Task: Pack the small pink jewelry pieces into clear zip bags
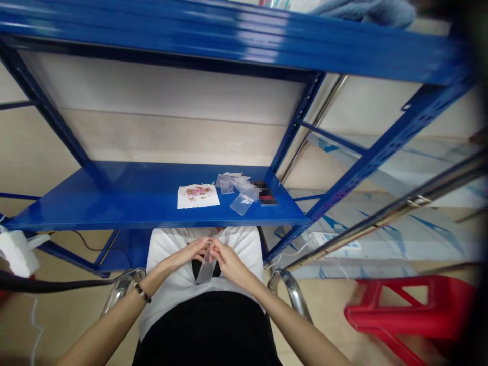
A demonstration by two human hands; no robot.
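Left hand and right hand pinched together on a thin, clear plastic sleeve | sleeve hung limp below fingertips | glossy blue metal shelf just beyond

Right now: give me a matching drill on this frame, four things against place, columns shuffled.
1 clear bag
2 flowered sheet
3 red stool
4 beaded bracelet

a on the blue shelf
b on the left wrist
c pinched between left hand and right hand
d on the floor, far right

Pairs: 1-c, 2-a, 3-d, 4-b
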